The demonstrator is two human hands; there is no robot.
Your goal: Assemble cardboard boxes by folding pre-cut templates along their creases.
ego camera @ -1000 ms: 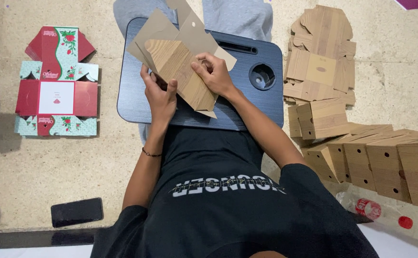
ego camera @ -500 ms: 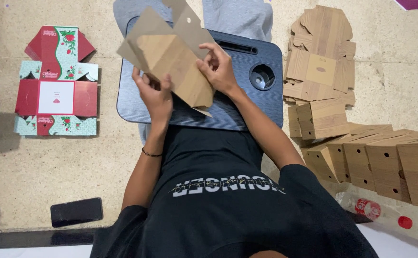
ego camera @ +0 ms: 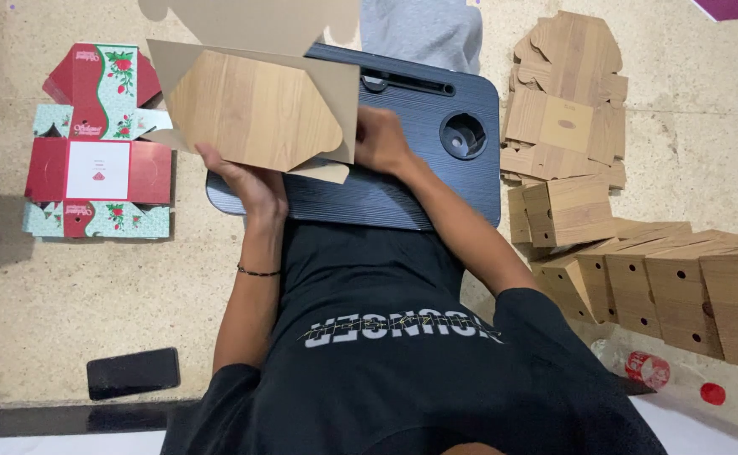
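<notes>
Above lap desk [ego camera: 402, 194] | cardboard box blank [ego camera: 255, 105] | both hands' fingers closed on lower edge

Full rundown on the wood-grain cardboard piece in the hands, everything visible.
The cardboard box blank is thin card, light wood-grain print on one face, plain brown on the flaps. It is partly folded, held up tilted above the dark lap desk, its top flap cut off by the frame edge. One printed panel with rounded corners faces the camera. The left hand grips its lower left edge; the right hand holds the right side, fingers hidden behind it.
</notes>
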